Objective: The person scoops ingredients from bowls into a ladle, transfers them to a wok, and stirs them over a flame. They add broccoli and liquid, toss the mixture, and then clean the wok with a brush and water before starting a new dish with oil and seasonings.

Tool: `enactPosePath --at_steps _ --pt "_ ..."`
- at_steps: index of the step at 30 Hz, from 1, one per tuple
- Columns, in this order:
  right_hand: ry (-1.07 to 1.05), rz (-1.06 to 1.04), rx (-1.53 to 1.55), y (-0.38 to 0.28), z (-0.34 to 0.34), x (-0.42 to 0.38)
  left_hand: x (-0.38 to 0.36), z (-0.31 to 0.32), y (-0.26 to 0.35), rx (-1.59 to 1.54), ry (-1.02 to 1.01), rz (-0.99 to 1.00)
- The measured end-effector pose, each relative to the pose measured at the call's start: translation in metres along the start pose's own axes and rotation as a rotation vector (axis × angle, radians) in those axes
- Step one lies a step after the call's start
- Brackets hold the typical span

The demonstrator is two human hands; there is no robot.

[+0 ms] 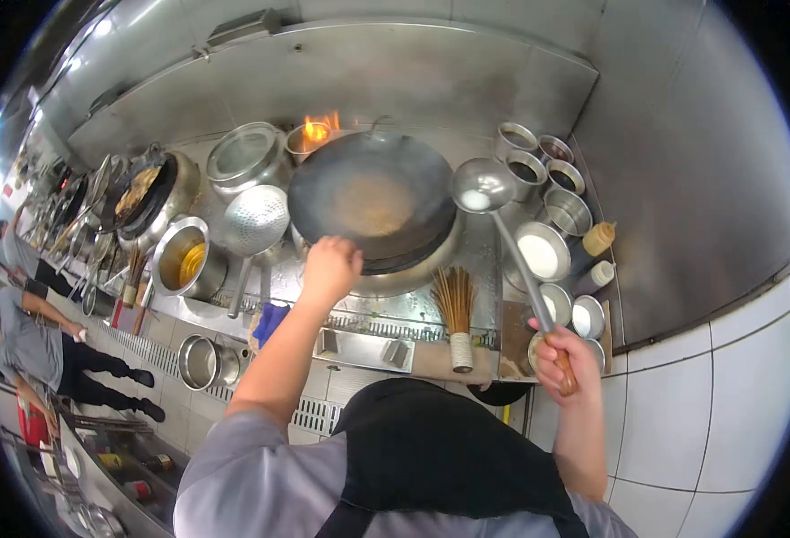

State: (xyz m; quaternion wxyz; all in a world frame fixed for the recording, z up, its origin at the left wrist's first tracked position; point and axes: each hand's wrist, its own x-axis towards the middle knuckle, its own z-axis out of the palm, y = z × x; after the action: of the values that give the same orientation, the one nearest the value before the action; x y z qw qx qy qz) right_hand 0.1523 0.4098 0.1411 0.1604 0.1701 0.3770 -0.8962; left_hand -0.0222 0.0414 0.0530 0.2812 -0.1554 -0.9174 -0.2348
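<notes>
My left hand point(332, 267) is closed at the near rim of a dark wok point(309, 193); whatever part of the rim or handle it grips is hidden under the fingers. The wok sits tilted on the burner, with some brownish, steaming contents blurred in its middle. My right hand point(567, 363) is wrapped round the wooden grip of a long metal ladle point(525, 264). The ladle's bowl hangs to the right of the wok, with a small white heap in it. Just below the bowl stands a pot of white seasoning point(541, 254).
Several metal seasoning pots point(567, 211) and two squeeze bottles point(595, 240) crowd the right side. A bamboo brush point(456, 314) lies at the front edge. On the left are a perforated strainer point(257, 220) and a pot of yellow liquid point(190, 260). Flames point(319, 128) rise behind the wok. Another person point(31, 332) stands far left.
</notes>
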Motion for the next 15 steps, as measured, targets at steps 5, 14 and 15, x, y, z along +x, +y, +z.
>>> enactPosePath --at_steps 5,14,15 --pt "-0.016 0.119 -0.227 0.036 0.052 0.083 -0.005 0.023 0.001 0.186 -0.462 0.025" --pt "0.186 -0.074 -0.948 0.113 0.089 0.183 -0.031 0.003 -0.002 -0.124 -0.198 -0.005" --pt "0.113 -0.002 -0.853 0.11 0.092 0.178 -0.042 -0.01 0.002 -0.22 -0.072 0.058"
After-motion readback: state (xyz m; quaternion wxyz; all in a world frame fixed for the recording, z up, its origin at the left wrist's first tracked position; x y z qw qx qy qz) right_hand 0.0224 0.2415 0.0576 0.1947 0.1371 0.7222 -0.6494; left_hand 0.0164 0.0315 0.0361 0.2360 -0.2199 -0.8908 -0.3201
